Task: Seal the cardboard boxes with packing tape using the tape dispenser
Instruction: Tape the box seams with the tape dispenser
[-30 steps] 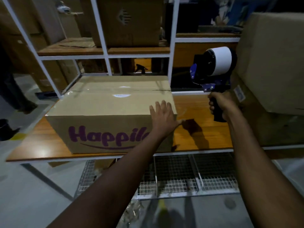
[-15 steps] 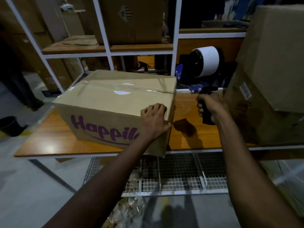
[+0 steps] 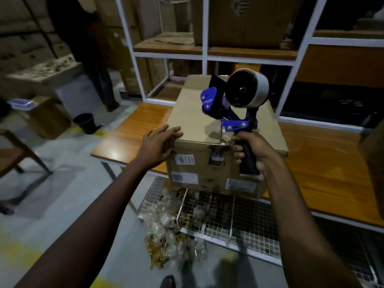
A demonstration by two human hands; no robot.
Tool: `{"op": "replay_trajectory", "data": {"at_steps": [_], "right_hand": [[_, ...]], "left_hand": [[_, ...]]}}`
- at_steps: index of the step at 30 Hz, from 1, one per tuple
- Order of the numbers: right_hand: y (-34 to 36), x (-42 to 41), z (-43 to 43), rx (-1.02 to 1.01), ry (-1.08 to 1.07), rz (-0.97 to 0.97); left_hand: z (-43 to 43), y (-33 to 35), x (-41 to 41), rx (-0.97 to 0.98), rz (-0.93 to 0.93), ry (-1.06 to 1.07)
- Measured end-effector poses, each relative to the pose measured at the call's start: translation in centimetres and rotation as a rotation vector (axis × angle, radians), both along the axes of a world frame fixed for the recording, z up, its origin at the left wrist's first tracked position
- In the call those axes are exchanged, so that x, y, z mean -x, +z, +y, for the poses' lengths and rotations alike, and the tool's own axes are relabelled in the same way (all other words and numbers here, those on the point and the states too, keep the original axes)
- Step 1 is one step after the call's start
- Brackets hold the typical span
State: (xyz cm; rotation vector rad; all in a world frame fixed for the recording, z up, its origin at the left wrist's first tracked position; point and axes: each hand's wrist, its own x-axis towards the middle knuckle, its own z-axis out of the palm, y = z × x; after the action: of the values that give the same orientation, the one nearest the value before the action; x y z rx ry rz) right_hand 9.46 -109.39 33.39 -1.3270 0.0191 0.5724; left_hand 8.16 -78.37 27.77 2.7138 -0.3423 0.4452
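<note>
Box (image 3: pixel 216 132) sits on the wooden board (image 3: pixel 324 163) between the two hands, its labelled end nearest. Left hand (image 3: pixel 158 146) lies over the near top corner, fingers straight on the lid and thumb on the front face, gripping nothing. Right hand (image 3: pixel 254 151) is clenched round the black handle of the dispenser (image 3: pixel 234 110), upright at the box's near top edge. Its blue head and white roll (image 3: pixel 260 90) rise above the knuckles and hide part of the lid. Below both hands a wire basket (image 3: pixel 239 223) holds crumpled plastic bags (image 3: pixel 169 231). Left of the left hand a black bin (image 3: pixel 85 122) stands on the floor. Beyond the fingers, white racking (image 3: pixel 204 65) carries more cartons (image 3: pixel 245 19).
</note>
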Motion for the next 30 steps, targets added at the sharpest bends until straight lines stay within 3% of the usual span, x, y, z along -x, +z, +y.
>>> {"op": "replay_trajectory", "data": {"at_steps": [3, 10, 15, 20, 23, 27, 30], "right_hand": [[-0.7, 0.0, 2.2, -0.031, 0.040, 0.048], [-0.9, -1.3, 5.8, -0.165, 0.022, 0.092], [-1.0, -3.0, 8.3, -0.445, 0.131, 0.084], [-2.2, -3.4, 10.1, -0.564, 0.202, 0.021], [-2.2, -2.9, 10.4, -0.544, 0.173, 0.012], [-2.1, -2.1, 10.3, -0.495, 0.130, 0.018], [-2.0, -1.7, 10.0, -0.440, 0.082, 0.023]], "left_hand": [[2.3, 0.1, -1.4, -0.066, -0.015, 0.010], [6.0, -0.4, -6.7, -0.023, -0.087, 0.053], [6.4, -0.6, -7.6, -0.005, -0.149, -0.002], [5.3, 1.0, -7.4, -0.006, -0.038, 0.051], [3.9, 2.9, -7.0, 0.207, -0.148, -0.011], [1.1, 5.7, -6.4, 0.736, -0.179, -0.206], [-0.3, 6.8, -7.0, 0.841, -0.246, -0.225]]}}
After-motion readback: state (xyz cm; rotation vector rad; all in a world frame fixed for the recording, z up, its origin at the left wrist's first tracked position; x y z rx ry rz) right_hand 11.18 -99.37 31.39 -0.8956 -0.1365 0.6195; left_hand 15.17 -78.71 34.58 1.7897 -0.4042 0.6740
